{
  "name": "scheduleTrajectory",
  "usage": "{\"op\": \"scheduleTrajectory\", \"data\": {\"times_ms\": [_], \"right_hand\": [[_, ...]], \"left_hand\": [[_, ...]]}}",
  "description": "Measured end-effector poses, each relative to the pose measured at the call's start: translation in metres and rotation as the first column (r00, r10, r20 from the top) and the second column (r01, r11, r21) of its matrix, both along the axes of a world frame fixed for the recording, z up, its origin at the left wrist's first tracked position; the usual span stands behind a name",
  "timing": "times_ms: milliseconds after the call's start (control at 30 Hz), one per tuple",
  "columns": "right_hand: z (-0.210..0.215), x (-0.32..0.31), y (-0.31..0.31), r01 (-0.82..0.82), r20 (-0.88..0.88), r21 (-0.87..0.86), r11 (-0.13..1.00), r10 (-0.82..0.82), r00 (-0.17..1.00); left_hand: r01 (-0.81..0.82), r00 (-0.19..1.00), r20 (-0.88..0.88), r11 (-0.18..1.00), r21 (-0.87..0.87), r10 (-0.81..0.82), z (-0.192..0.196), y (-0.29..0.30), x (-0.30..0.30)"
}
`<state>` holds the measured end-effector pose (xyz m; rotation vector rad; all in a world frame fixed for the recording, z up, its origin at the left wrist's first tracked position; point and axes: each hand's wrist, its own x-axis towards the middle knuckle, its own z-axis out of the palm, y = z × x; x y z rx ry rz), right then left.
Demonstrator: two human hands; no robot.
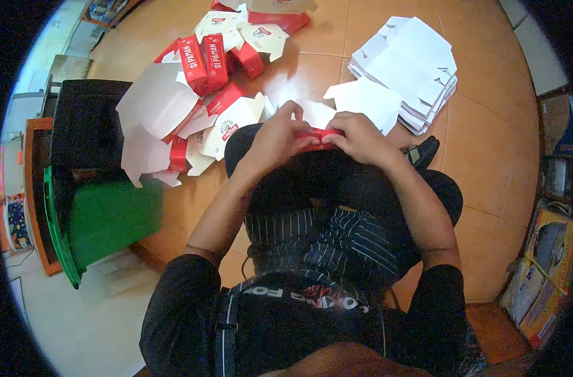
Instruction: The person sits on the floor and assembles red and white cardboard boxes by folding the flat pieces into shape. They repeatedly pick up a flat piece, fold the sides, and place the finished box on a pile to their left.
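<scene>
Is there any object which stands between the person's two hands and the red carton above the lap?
Nothing visible does: the left hand and the right hand both hold the red carton directly, from opposite sides.

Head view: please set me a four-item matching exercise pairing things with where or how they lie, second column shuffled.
Things
1. white carton blanks
2. red carton piece
3. green object
4. red-and-white cartons

Places or states
A. nearest the picture's left edge
B. in a loose heap, beyond the left hand
C. stacked flat, beyond the right hand
D. held between both hands

Right pairs: 1-C, 2-D, 3-A, 4-B
</scene>
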<state>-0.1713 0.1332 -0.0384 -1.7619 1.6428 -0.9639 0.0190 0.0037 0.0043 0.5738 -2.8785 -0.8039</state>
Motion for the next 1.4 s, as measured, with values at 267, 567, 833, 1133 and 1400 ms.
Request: {"op": "scheduleTrajectory", "data": {"times_ms": [267, 567, 833, 1133, 1400], "right_hand": [[-0.004, -0.003, 0.0, 0.056, 0.14, 0.015, 0.998, -0.058, 0.989], [-0.002, -0.009, -0.003, 0.184, 0.146, 0.05, 0.982, -0.19, 0.971], [0.016, 0.012, 0.001, 0.486, 0.075, -0.743, 0.46, -0.665, 0.743], [-0.034, 0.007, -0.024, 0.556, -0.049, -0.339, 0.759, -0.604, 0.795], [-0.04, -0.002, -0.026, 0.329, -0.015, -0.401, 0.855, -0.365, 0.931]], "left_hand": [[-0.039, 0.997, -0.052, 0.987, 0.158, 0.048, -0.012, 0.014, -0.006], [-0.001, 0.967, 0.253, 0.99, 0.138, -0.034, -0.013, 0.011, -0.023], [-0.403, 0.911, -0.07, 0.914, 0.055, 0.406, -0.013, -0.002, -0.016], [-0.392, 0.918, -0.053, 0.919, 0.04, 0.394, -0.017, 0.002, -0.004], [-0.366, 0.93, 0.042, 0.93, 0.031, 0.364, -0.029, 0.0, 0.002]]}}
